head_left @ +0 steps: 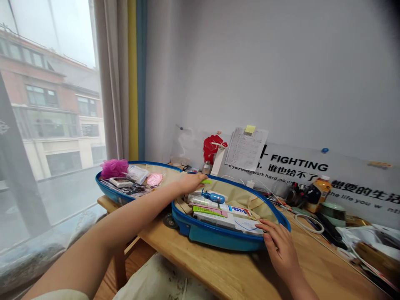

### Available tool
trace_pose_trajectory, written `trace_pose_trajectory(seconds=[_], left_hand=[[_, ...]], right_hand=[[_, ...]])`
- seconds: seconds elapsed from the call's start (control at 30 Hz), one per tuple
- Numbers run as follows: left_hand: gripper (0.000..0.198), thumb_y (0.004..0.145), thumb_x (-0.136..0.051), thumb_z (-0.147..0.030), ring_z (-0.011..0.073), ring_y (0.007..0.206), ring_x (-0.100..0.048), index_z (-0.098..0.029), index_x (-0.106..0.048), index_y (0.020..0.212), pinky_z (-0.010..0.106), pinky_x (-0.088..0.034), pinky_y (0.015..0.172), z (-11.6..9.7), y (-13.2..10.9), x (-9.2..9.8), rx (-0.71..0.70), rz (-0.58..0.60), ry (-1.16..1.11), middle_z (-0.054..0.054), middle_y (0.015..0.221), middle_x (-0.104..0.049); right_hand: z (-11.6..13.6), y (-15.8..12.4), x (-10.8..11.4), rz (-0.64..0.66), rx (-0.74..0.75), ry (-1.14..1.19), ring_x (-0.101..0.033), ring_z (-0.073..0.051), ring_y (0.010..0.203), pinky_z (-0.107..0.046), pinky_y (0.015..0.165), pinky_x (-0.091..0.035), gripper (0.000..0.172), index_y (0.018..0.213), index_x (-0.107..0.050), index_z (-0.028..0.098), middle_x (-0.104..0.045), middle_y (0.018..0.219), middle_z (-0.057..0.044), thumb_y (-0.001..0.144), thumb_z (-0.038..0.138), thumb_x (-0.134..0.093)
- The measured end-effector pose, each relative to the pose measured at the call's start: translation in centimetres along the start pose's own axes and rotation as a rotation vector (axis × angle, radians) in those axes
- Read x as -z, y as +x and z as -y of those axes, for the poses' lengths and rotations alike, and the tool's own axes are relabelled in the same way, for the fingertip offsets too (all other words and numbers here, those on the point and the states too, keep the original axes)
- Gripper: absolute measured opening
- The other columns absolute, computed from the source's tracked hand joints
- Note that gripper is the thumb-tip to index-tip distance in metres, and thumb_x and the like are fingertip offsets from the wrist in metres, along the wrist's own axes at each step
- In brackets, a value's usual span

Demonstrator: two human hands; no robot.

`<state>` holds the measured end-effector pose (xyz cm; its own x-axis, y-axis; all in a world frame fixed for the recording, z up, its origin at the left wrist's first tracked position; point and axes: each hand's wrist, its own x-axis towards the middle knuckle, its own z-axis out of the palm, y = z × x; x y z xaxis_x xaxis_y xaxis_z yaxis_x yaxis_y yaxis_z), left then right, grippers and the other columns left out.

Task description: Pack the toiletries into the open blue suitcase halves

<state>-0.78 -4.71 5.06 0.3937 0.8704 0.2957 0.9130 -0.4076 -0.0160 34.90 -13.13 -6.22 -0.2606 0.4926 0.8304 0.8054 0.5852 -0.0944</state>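
An open blue hard-shell suitcase lies on the wooden table, its near half (229, 237) lined in beige and holding several boxes and tubes, including a blue-capped bottle (213, 197) and a white box with a green label (210, 211). My left hand (190, 183) reaches over the far rim and pinches a small bright green object (206, 181). My right hand (277, 245) rests with its fingers apart on the near right rim, touching a white packet (246, 225). The other suitcase half (115, 196) holds a pink bath sponge (114, 168) and small packets.
The wooden table (237, 271) has a cable, a juice bottle, a green container and papers at its right end. A slogan poster and a pinned sheet hang on the wall behind. A curtained window stands at the left, and a cloth item lies below the table's near edge.
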Motion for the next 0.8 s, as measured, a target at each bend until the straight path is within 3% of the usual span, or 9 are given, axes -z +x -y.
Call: trace_pose_trajectory(seconds=[0.1,0.2,0.33,0.43,0.6,0.7,0.8], left_hand=[[0.041,0.092,-0.050,-0.040,0.0223,0.107,-0.061,-0.023,-0.048,0.130,0.032,-0.049,0.087,-3.9,0.7,-1.5,-0.149,0.108,-0.024,0.008,0.126,-0.059],[0.042,0.087,-0.057,-0.040,0.0230,0.102,-0.063,-0.023,-0.053,0.125,0.029,-0.050,0.082,-5.8,1.1,-3.0,-0.253,0.208,-0.030,0.008,0.121,-0.063],[0.034,0.088,-0.053,-0.034,0.0206,0.101,-0.064,-0.021,-0.056,0.120,0.027,-0.048,0.083,-5.6,1.3,-4.3,-0.322,0.269,-0.032,0.008,0.119,-0.064],[0.031,0.092,-0.046,-0.030,0.0198,0.104,-0.063,-0.021,-0.057,0.120,0.028,-0.047,0.088,-5.0,1.3,-4.8,-0.335,0.270,-0.035,0.008,0.122,-0.061],[0.029,0.091,-0.051,-0.027,0.0202,0.108,-0.060,-0.020,-0.060,0.117,0.033,-0.046,0.094,-5.2,0.9,-4.9,-0.331,0.245,-0.054,0.009,0.120,-0.062],[0.028,0.090,-0.056,-0.028,0.0201,0.108,-0.059,-0.018,-0.060,0.115,0.040,-0.046,0.095,-5.4,0.8,-4.6,-0.289,0.188,-0.070,0.007,0.117,-0.063],[0.030,0.092,-0.053,-0.033,0.0213,0.113,-0.055,-0.019,-0.057,0.119,0.046,-0.044,0.098,-4.6,1.1,-3.7,-0.155,0.047,-0.079,0.007,0.123,-0.058]], right_hand=[[-0.2,-0.2,-0.1,-0.007,0.011,-0.005,-0.064,-0.022,0.092,-0.044,0.086,-0.045,0.041,0.096,-0.069,0.027,-0.069,0.100,-0.005,0.093,0.048,-0.034],[-0.4,-0.3,-0.2,0.002,0.016,-0.012,-0.064,-0.022,0.093,-0.043,0.087,-0.045,0.039,0.097,-0.068,0.028,-0.069,0.101,-0.004,0.093,0.047,-0.035],[-0.3,-0.2,0.0,0.021,0.014,-0.011,-0.064,-0.021,0.093,-0.043,0.087,-0.045,0.042,0.096,-0.068,0.027,-0.069,0.100,-0.004,0.093,0.049,-0.033],[-0.1,-0.1,0.1,0.019,-0.001,-0.012,-0.064,-0.021,0.093,-0.043,0.089,-0.044,0.042,0.093,-0.068,0.026,-0.070,0.099,-0.004,0.092,0.049,-0.033],[-0.1,0.0,0.1,0.020,0.018,-0.014,-0.064,-0.021,0.092,-0.042,0.088,-0.044,0.040,0.092,-0.068,0.027,-0.070,0.099,-0.004,0.093,0.048,-0.033],[-0.3,0.0,0.0,0.003,0.022,-0.015,-0.064,-0.021,0.091,-0.042,0.086,-0.044,0.042,0.096,-0.068,0.028,-0.070,0.098,-0.004,0.093,0.049,-0.033],[-0.3,0.0,-0.1,-0.009,0.033,-0.022,-0.064,-0.021,0.090,-0.042,0.086,-0.043,0.042,0.097,-0.068,0.028,-0.070,0.098,-0.004,0.093,0.049,-0.033]])
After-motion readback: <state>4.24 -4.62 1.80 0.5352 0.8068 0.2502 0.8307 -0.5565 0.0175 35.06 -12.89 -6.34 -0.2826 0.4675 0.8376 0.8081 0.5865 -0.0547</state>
